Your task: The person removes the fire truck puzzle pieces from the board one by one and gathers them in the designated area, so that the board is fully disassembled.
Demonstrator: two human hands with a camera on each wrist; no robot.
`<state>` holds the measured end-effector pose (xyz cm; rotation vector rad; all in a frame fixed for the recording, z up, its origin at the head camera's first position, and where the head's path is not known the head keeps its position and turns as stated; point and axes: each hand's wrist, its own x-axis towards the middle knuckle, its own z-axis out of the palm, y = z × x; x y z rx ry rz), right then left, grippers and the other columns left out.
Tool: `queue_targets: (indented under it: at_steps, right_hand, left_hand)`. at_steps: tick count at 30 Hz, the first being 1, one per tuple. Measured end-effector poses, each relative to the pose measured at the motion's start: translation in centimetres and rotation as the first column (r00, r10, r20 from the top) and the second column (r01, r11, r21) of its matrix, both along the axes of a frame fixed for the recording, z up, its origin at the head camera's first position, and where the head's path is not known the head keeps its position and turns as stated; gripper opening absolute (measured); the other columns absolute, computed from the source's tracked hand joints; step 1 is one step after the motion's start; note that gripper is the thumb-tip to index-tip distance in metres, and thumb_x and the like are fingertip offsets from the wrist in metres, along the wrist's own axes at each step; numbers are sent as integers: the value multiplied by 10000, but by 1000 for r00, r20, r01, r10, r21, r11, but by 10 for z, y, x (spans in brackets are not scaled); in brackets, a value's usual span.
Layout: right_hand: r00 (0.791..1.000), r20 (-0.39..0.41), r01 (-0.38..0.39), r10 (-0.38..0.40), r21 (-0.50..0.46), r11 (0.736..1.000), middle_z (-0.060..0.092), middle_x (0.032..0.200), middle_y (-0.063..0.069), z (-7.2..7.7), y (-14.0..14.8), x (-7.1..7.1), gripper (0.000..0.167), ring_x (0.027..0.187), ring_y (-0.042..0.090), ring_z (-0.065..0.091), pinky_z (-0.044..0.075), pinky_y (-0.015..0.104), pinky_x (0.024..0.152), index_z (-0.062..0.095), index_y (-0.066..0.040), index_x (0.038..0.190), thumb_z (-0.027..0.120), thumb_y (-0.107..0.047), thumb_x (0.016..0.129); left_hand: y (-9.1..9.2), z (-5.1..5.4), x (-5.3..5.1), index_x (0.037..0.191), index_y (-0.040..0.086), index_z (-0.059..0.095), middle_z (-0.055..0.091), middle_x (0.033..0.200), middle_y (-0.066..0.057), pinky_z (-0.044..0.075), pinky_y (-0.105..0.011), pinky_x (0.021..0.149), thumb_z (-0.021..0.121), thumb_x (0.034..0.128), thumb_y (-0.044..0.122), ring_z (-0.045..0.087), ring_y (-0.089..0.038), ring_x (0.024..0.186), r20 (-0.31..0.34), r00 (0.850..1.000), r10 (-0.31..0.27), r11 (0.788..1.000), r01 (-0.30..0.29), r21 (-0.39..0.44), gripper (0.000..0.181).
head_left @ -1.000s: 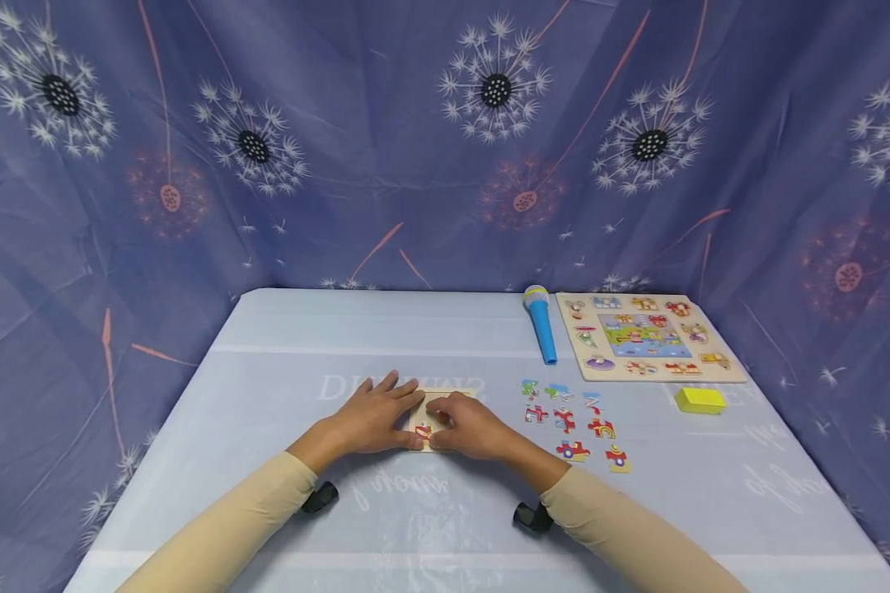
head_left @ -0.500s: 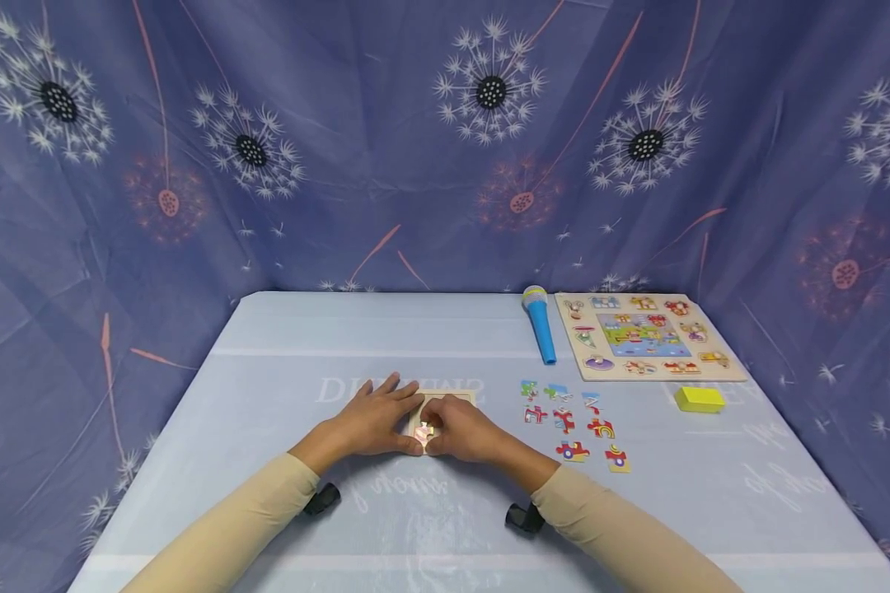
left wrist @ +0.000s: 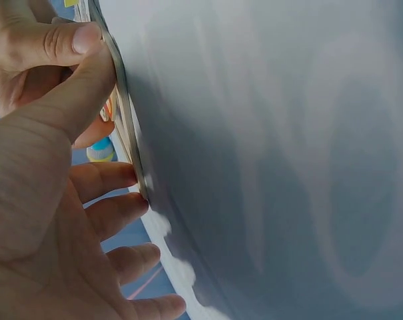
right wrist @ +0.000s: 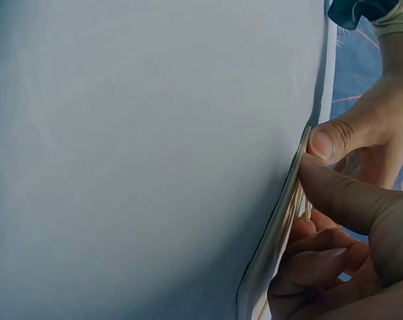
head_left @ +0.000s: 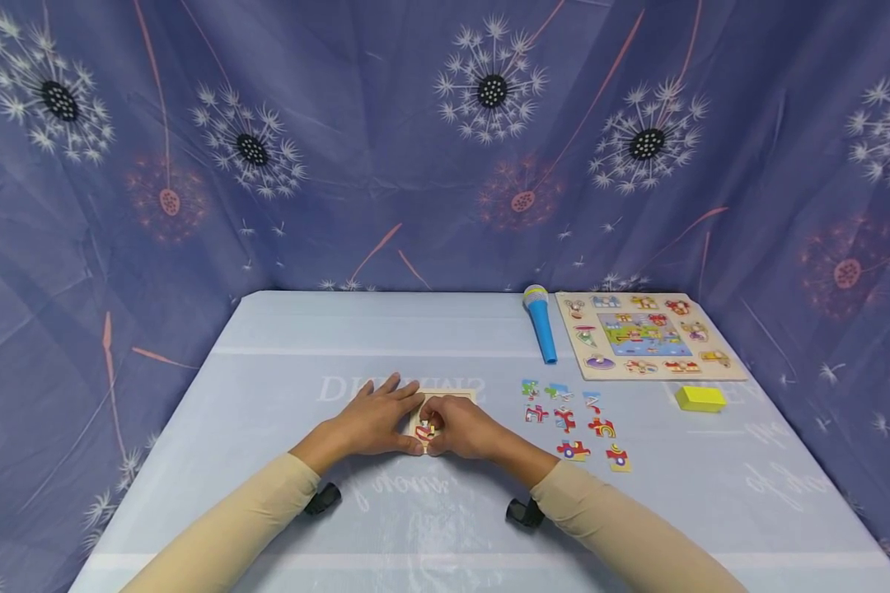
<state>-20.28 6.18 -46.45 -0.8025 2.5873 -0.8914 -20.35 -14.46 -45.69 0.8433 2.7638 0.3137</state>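
Note:
A small wooden puzzle tray (head_left: 456, 392) lies on the table between my hands. My left hand (head_left: 378, 417) rests at its left side, fingers spread, with the thumb at the near edge; in the left wrist view two fingertips touch the tray edge (left wrist: 129, 123). My right hand (head_left: 466, 427) has its fingers curled over the tray and pinches a red jigsaw piece (head_left: 424, 431) at the near-left corner. The right wrist view shows a thin piece edge (right wrist: 308, 212) standing up at the fingertips. Most of the tray is hidden by my hands.
Several loose jigsaw pieces (head_left: 573, 450) lie in rough rows to the right. Behind them are a blue toy microphone (head_left: 541, 329) and a large wooden peg puzzle (head_left: 592, 375). A yellow block (head_left: 700, 400) sits farther right. A patterned curtain (head_left: 386, 148) surrounds the table.
My right hand has shifted slightly left and curled closer over the near-left corner, and the red piece there has changed its tilt. The left hand has stayed almost still.

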Motion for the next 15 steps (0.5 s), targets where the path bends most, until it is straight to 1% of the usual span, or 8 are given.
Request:
queue_targets:
  at_steps: [3,9,12,15]
  right_hand:
    - [1000,4,-1,1,2,1000,590,812,-29,0,2,-1,341,747,94,508,430,270,696,677,-108,1035,877,-58,764]
    - [1000,-25,-13,13,1,1000,582,834,-22,2,7,-3,310,769,105,501,427,288,718,693,-98,1057,850,-76,791]
    - [1000,-18,-14,14,-35,999,608,909,-1,4,13,-3,327,836,127,526,450,320,773,701,-71,1108,830,-66,808]
    - [1000,0,-7,7,-68,998,632,991,10,5,24,-1,366,912,143,552,466,353,832,704,-54,1166,822,-74,820]
  left_hand:
    - [0,0,0,1533,138,488,356,1641,-70,199,-701,1158,725,834,661,201,-409,1541,2,1000,0,1000,0,-4,904]
    - [1,2,1,1535,124,482,351,1643,-77,202,-699,1158,728,836,654,196,-412,1542,9,1000,0,1000,0,-11,911]
    - [1,3,1,1539,124,476,348,1644,-75,208,-695,1159,722,837,657,198,-410,1542,5,1000,1,1000,-1,-21,916]
    - [2,2,1,1549,132,461,341,1647,-73,209,-691,1161,719,835,660,195,-410,1543,6,1000,1,1000,-1,-27,925]
